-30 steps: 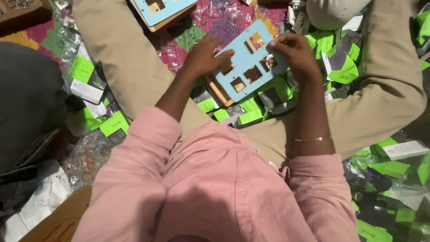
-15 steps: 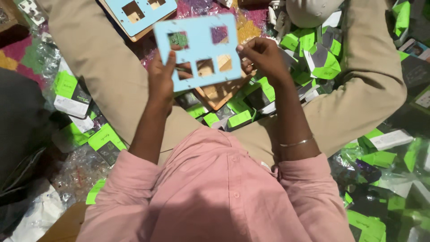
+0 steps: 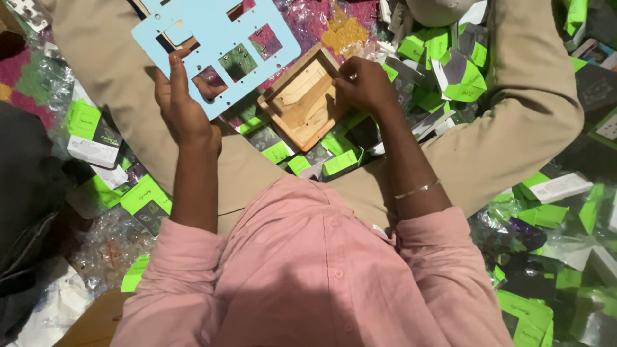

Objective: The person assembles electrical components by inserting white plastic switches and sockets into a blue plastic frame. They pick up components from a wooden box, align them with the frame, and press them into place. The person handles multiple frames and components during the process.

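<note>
My left hand (image 3: pixel 182 105) holds up a light blue panel (image 3: pixel 212 35) with several rectangular cut-outs and small holes, gripping its lower edge, tilted over my left thigh. My right hand (image 3: pixel 364 83) rests on the right edge of a shallow square wooden box (image 3: pixel 302 103) that lies between my crossed legs, fingers curled on its rim. The box is open and shows a bare wooden inside.
Several green and black small cartons (image 3: pixel 334 162) lie scattered around my legs, with more at the right (image 3: pixel 540 215) and left (image 3: pixel 90 132). Clear plastic wrappers (image 3: pixel 106 247) litter the floor at left. A patterned pink mat (image 3: pixel 308 22) lies beyond the box.
The blue panel moved left and up off the wooden box, now held by my left hand alone. My right hand let go of it and dropped onto the box's edge.
</note>
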Available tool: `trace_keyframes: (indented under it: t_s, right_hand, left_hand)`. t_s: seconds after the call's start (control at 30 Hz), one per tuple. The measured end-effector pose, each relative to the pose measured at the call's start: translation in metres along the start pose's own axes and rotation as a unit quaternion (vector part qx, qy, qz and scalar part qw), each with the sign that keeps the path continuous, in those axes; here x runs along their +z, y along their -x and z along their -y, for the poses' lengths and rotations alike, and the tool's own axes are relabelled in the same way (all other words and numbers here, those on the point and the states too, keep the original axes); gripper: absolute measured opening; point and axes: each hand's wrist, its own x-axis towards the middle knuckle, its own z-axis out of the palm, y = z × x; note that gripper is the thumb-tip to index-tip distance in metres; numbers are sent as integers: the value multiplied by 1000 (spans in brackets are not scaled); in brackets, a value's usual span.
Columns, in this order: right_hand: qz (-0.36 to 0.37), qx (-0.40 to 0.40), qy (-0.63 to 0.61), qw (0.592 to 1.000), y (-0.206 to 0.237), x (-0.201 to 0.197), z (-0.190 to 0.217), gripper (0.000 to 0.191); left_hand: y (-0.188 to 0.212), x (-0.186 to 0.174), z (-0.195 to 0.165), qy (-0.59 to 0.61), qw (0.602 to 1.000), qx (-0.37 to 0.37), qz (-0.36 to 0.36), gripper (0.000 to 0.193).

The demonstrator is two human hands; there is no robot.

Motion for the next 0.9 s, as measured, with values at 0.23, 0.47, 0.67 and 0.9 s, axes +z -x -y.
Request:
trace_keyframes:
  t_s: [0.23, 0.47, 0.67, 0.9]
  right_hand:
    - [-7, 11, 12, 1000, 1, 1, 3, 36]
    - [0, 32, 35, 999, 0, 0, 8, 37]
    - [-3, 28, 20, 999, 1, 0, 6, 37]
    - [-2, 18, 13, 1000, 1, -1, 6, 38]
  left_hand:
    - [2, 2, -5, -28, 1000, 3, 9, 36]
    - [2, 4, -6, -19, 1000, 10, 8, 37]
    - [1, 2, -6, -21, 999, 10, -24, 39]
    - [-4, -2, -8, 13, 988, 19, -151, 40]
